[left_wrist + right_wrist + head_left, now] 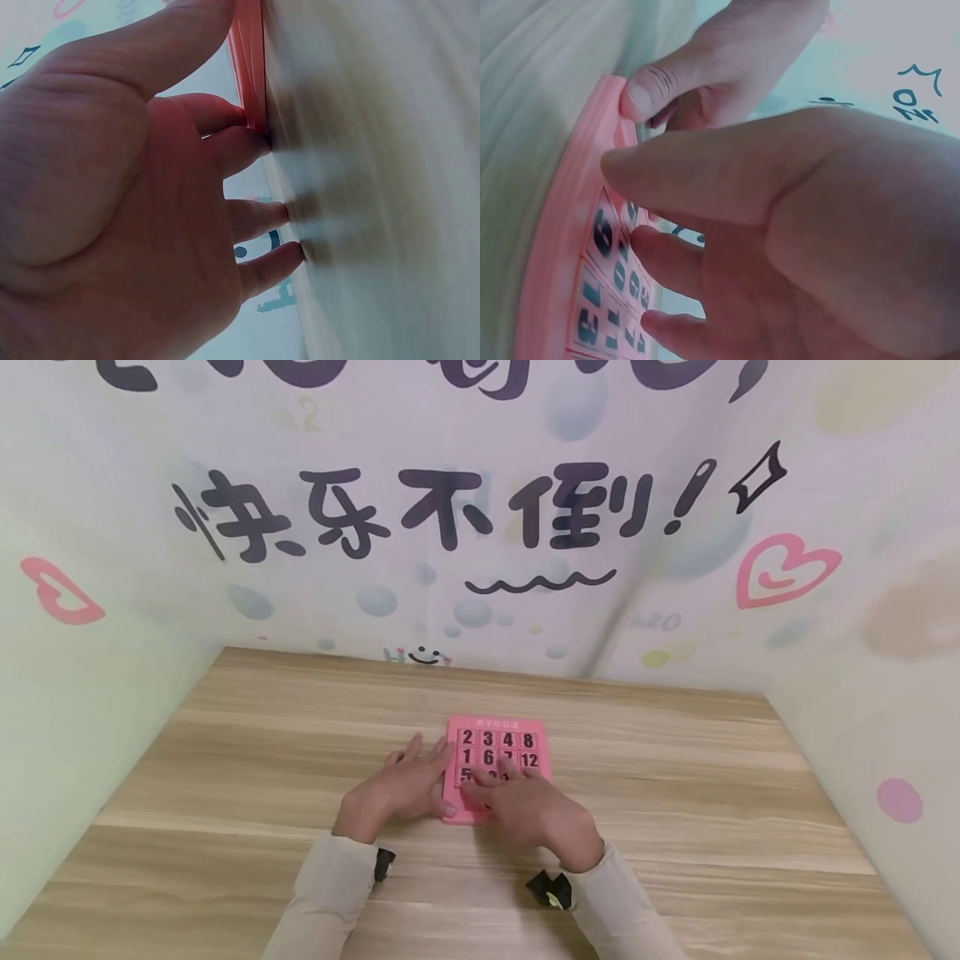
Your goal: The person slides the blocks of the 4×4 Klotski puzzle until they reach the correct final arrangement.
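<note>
A pink sliding number puzzle (pixel 487 748) lies flat on the wooden table, with black numbers on its square tiles. My left hand (pixel 408 785) rests along its left side. In the right wrist view, the left thumb (pixel 641 99) presses on a corner of the pink frame (pixel 555 225). The left wrist view has the other fingertips (pixel 247 146) against the edge and on the tabletop. Over the lower tiles spreads my right hand (pixel 528 810), fingers extended and touching the puzzle. It covers part of the lower rows. The right thumb (pixel 652 176) reaches the lower part of the puzzle.
The wooden tabletop (pixel 240 760) extends around the puzzle. Behind it hangs a white printed backdrop (pixel 375 585) with dark lettering, hearts and bubbles. Pale walls flank the table on both sides. Both forearms wear light sleeves (pixel 322 893), with dark objects at the wrists.
</note>
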The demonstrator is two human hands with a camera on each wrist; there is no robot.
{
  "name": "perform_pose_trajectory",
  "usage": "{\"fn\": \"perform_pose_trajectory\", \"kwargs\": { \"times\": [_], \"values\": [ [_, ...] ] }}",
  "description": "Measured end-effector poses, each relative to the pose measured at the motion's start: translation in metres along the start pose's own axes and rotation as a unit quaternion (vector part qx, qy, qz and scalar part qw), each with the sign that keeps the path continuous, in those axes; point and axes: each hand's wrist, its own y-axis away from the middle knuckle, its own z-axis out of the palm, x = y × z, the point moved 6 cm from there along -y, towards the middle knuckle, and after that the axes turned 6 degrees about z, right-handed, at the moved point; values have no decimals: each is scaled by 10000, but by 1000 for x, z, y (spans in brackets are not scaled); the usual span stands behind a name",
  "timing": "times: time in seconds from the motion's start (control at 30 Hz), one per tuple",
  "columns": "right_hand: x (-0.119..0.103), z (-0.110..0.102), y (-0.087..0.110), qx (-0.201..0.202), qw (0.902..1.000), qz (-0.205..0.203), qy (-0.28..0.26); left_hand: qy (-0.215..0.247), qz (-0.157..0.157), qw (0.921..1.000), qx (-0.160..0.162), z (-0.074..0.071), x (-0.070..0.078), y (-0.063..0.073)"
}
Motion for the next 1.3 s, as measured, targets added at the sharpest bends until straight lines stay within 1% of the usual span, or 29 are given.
{"fn": "perform_pose_trajectory", "kwargs": {
  "times": [0.17,0.23,0.47,0.7,0.87,1.1,1.3],
  "values": [
    [6,-7,6,99,9998,-2,164,-84,49,9999,-56,2,0,-1],
    [7,-9,9,50,9997,-7,247,-108,49,9999,-73,2,0,-1],
    [8,-13,17,-77,9997,-60,243,-30,-3,10000,-72,2,-1,-2],
    [5,-11,18,-196,9983,76,542,-42,33,10000,-59,0,0,0],
    [4,-10,18,-182,9983,154,537,-31,58,10000,-54,0,0,0],
    [0,-8,17,-124,9980,53,625,-41,23,10000,-48,1,-1,-2],
    [0,-6,15,-353,9970,116,682,16,19,10000,-16,1,-1,-2]
  ]
}}
